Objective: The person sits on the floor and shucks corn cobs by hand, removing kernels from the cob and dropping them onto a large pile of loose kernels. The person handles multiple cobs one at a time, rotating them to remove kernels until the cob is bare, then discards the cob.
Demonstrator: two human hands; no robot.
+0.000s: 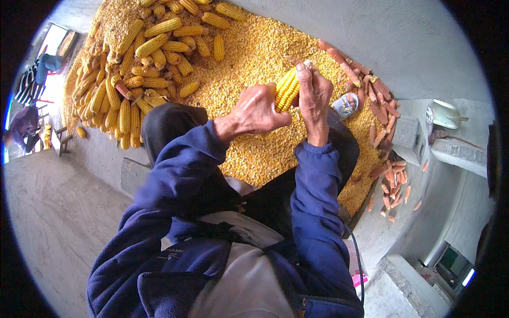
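Observation:
A yellow ear of corn (286, 90) is gripped between my two hands, its kernels showing in the gap between them. My left hand (258, 109) curls round its lower left side, thumb near the bottom end. At the upper right, my right hand (313, 91) is closed on the other end, thumb pointing up. Beneath both hands spreads a thick layer of loose corn kernels (254, 155). A heap of whole corn ears (153, 81) lies to the left of my hands, beyond my left knee.
Bare reddish corn cobs (377, 99) lie along the wall at right, with more cobs (393, 187) on the concrete floor. My sandalled foot (346, 105) rests on the kernels. A concrete block (407, 135) and a pale scoop (445, 114) are farther right. Another person (24, 125) is at far left.

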